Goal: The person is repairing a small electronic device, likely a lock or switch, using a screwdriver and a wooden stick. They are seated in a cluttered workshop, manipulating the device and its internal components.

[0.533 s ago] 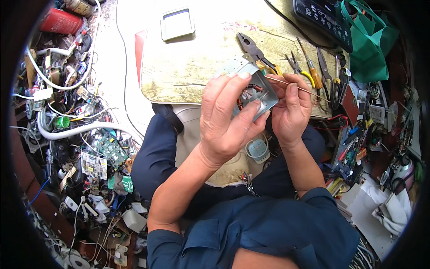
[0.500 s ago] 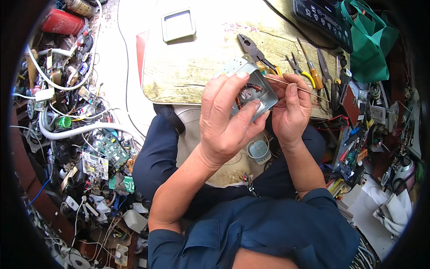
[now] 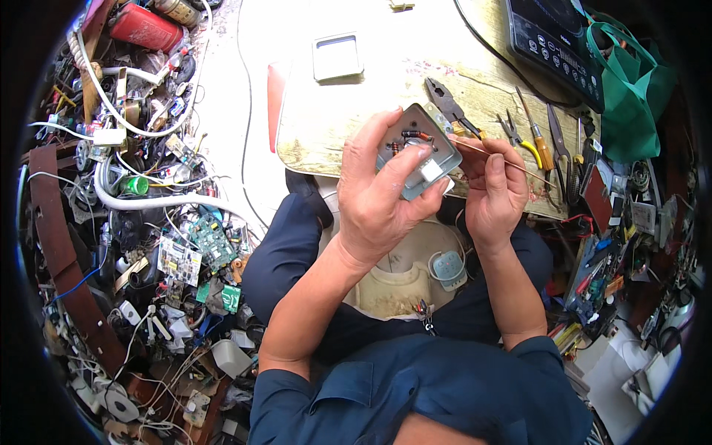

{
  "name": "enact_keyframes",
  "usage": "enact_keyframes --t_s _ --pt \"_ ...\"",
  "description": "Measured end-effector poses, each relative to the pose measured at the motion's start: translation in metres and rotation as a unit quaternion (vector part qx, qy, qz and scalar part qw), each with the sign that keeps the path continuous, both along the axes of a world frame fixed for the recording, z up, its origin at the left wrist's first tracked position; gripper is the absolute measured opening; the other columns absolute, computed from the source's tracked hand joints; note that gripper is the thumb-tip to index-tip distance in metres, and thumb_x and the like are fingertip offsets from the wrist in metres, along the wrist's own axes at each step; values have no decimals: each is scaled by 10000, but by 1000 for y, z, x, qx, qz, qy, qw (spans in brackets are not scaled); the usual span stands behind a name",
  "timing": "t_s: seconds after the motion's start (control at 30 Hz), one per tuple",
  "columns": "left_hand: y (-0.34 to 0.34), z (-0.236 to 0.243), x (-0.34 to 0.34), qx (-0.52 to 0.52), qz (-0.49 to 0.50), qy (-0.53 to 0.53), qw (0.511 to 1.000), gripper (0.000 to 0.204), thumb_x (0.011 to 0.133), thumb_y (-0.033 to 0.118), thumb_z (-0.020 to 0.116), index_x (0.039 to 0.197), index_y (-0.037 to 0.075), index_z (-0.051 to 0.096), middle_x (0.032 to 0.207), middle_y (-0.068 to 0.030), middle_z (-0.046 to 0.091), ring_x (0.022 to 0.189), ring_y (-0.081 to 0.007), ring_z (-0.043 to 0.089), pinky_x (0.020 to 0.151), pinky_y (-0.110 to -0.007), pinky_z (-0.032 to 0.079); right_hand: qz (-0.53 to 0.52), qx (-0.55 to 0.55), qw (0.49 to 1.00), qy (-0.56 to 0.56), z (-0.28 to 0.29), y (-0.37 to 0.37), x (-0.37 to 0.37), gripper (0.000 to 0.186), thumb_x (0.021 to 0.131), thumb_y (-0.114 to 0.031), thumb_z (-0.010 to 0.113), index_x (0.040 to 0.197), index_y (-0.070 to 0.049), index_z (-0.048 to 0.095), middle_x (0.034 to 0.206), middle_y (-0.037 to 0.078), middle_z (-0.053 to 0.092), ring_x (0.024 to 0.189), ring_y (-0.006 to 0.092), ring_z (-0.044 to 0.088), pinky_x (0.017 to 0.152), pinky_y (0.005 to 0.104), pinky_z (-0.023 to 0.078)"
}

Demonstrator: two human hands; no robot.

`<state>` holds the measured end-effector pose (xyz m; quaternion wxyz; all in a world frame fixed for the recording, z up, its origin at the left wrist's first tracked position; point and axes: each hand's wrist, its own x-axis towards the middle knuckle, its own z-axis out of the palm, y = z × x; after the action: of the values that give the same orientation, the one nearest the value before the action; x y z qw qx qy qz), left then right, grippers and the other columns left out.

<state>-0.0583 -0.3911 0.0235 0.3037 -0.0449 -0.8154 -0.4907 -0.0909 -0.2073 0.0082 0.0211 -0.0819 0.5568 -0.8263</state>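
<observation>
Box (image 3: 443, 154), grey, straight-sided, around ridged coppery coils (image 3: 417, 136)

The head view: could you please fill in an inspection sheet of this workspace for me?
Surface: wood-patterned tabletop, stained in places.
Things in hand: open grey box with coil-like parts inside; thin copper-coloured rod, one end near the box, contact unclear.
Clutter: combination pliers, yellow-handled pliers and a screwdriver on the tabletop; a heap of circuit boards and parts to its left.
Hands: left hand grips the box; right hand holds the rod.
Cables: dark cable at the tabletop's far right; thick white tube over the heap.
Surroundings: black panelled appliance and green bag, upper right; red cylinder, upper left.
</observation>
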Motion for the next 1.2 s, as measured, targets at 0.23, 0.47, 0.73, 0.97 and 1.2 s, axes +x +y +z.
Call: enact_keyframes --t_s 0.23,0.47,0.73,0.97,1.2 --pt "-16 1 -4 -45 -21 -20 999 396 811 179 926 1151 36 782 1487 -268 544 1219 -353 687 1019 -424 583 -4 -2 1000 1 2 -6 -1 278 1166 -159 496 1351 28 584 1284 263 725 1191 318 733 1029 429 603" --pt "-28 7 -10 -48 -43 -52 997 364 864 212 881 1150 23 760 1471 -289 539 1271 -400 646 992 -441 592 4 33 999 4 1 -8 -1 290 1170 -175 486 1358 22 586 1307 273 718 1205 322 727 1040 438 599" --pt "-53 22 -15 -103 -135 -96 981 534 775 133 806 1294 34 736 1572 -340 486 1414 -473 560 1170 -505 457 -20 12 1000 3 6 -13 -2 252 1143 -116 547 1326 31 642 1264 169 743 1115 207 731 1023 343 584" --pt "-51 32 -26 -88 -133 -170 972 525 735 48 806 1253 25 728 1603 -296 492 1392 -367 588 1087 -438 505 -40 31 999 0 14 -15 -3 224 1127 -73 564 1287 26 685 1193 116 741 1070 173 723 976 300 581" --pt "-55 14 -34 -60 -147 -140 977 458 762 47 791 1215 45 727 1593 -287 497 1387 -380 593 1099 -456 506 -13 96 994 50 19 -3 -3 236 1139 -102 545 1301 25 662 1220 152 760 1114 195 727 1014 338 588"
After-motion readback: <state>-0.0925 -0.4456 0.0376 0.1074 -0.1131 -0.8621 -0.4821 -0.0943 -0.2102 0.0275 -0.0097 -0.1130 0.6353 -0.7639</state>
